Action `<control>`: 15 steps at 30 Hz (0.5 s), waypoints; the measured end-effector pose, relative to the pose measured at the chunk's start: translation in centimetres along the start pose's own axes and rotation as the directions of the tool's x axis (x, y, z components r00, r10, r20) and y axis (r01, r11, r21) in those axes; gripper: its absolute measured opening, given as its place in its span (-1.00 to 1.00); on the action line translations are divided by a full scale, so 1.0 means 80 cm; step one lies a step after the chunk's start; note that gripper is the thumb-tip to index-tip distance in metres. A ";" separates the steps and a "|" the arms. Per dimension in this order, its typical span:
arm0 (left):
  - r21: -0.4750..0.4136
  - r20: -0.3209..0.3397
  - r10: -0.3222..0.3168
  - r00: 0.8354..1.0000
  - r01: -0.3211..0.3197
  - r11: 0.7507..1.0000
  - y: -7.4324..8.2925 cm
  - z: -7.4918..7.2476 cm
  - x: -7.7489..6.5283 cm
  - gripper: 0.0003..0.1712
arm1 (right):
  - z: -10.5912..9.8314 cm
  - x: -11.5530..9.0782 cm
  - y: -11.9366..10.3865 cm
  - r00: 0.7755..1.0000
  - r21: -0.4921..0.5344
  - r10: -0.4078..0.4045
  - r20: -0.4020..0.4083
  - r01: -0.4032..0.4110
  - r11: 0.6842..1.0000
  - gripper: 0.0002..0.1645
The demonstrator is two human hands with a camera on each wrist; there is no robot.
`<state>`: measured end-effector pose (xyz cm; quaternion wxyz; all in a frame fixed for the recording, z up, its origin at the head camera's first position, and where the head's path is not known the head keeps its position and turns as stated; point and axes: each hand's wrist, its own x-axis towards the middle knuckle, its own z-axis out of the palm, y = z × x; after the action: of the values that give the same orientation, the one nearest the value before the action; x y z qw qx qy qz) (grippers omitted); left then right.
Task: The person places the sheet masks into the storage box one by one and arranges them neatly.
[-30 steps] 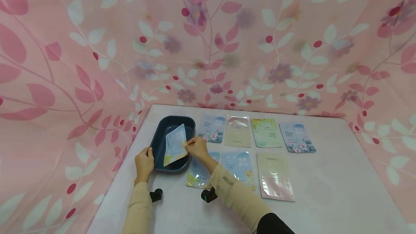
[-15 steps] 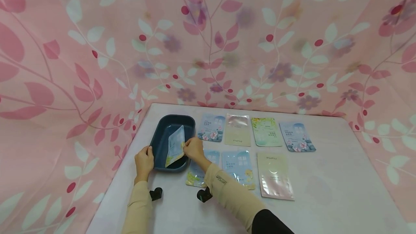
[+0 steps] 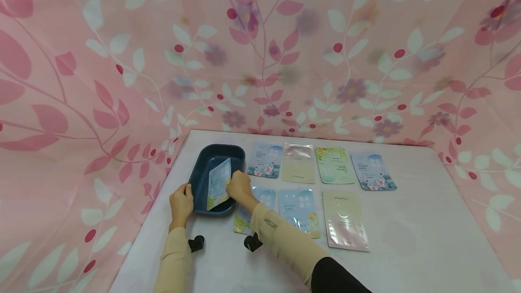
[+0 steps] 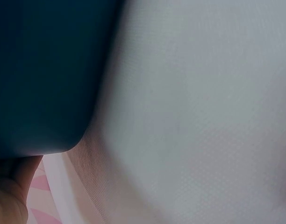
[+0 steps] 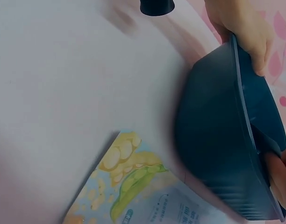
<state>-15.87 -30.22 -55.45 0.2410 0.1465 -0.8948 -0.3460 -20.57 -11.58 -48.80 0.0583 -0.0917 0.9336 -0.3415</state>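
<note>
A dark blue plastic basin (image 3: 205, 159) stands at the table's left side. My left hand (image 3: 181, 203) grips its left rim, thumb over the edge; in the right wrist view that left hand (image 5: 248, 30) shows at the rim. Inside the basin, a light blue face mask packet (image 3: 218, 184) leans tilted, yellow-green print at its lower end. My right hand (image 3: 240, 188) pinches the packet's right edge, reaching over the basin's right rim. Under the right forearm lies another blue packet (image 3: 244, 220), partly covered. Most of the left hand is out of the left wrist view.
To the right, face mask packets lie in two rows on the white table: a lotus-print one (image 3: 264, 159), a silvery beige one (image 3: 298, 164), a green one (image 3: 334, 166), another lotus one (image 3: 373, 172), a blue one (image 3: 299, 211) and a pinkish beige one (image 3: 346, 220).
My right hand has moved left, further over the basin, and the packet it pinches has turned and sits a little lower inside. The left hand stays on the rim.
</note>
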 end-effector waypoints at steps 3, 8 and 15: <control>0.003 0.002 -0.003 1.000 0.003 1.000 0.000 0.001 0.000 -0.71 | 0.001 0.002 -0.003 0.998 -0.067 -0.019 0.056 0.022 0.998 -0.64; 0.003 0.014 0.001 1.000 -0.001 1.000 0.002 0.001 -0.001 -0.70 | 0.006 0.004 -0.005 0.991 -0.132 0.021 0.130 -0.004 0.991 -0.74; 0.013 0.024 -0.021 0.999 0.021 1.000 0.001 0.000 0.000 -0.68 | 0.014 0.005 -0.001 0.994 -0.196 0.000 0.114 0.022 0.980 -0.74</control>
<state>-15.87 -30.17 -55.42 0.2256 0.1532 -0.8983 -0.3445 -20.80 -12.42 -49.61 0.0999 -0.1212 0.9574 -0.2421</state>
